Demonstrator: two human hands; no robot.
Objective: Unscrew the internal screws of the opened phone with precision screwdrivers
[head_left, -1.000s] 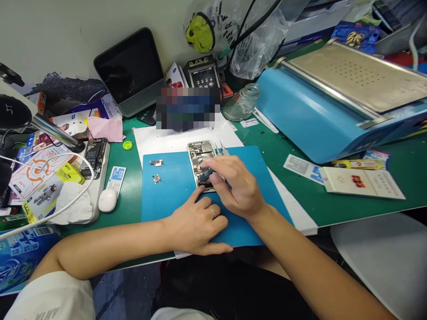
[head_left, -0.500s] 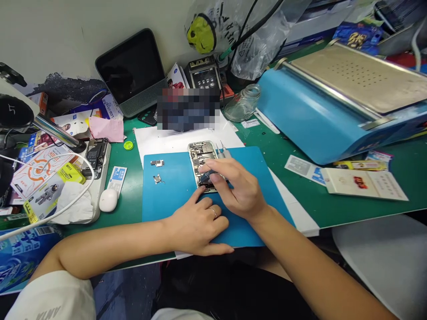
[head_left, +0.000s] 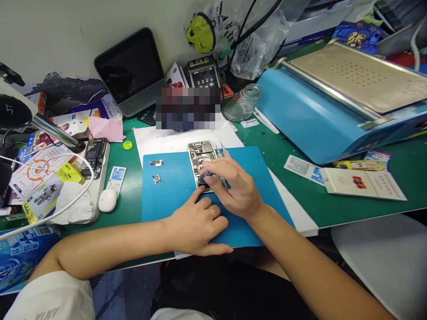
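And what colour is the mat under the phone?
The mat is blue, clearest in the head view.

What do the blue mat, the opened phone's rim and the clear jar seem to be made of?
Blue mat: probably rubber or silicone; its surface looks smooth and matte.
Opened phone's rim: perhaps metal, being pale and thin, but plastic is possible.
Clear jar: likely glass; it's see-through with glossy highlights, though plastic can't be ruled out.

A lettered white sleeve (head_left: pixel 55 295) and a thin ring (head_left: pixel 212 213) are worn.
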